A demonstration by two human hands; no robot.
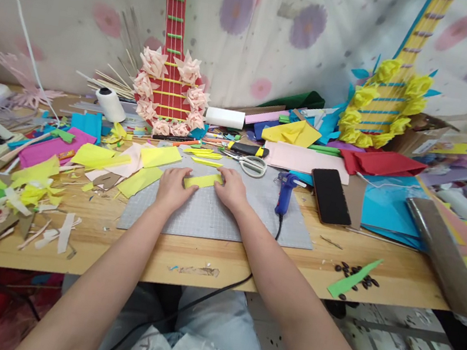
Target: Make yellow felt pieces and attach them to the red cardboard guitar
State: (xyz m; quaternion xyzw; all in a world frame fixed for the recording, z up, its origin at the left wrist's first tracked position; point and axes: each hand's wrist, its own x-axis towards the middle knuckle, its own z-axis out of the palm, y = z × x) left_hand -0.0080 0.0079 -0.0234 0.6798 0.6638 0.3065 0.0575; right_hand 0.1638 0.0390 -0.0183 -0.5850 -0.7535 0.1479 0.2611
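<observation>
we press a yellow paper strip (203,181) flat on the grey cutting mat (218,214), left hand (174,188) and right hand (231,189) pinching its ends, fingers narrow. blue glue gun (285,191) at 3 o'clock of the strip, scissors (249,164) at 1 o'clock.

The left hand (173,187) and right hand (231,189) press flat on a yellow paper strip (203,180) held between them on a grey cutting mat (217,220). Scissors (249,164) lie just beyond the right hand, and a blue glue gun (285,191) lies to its right.
</observation>
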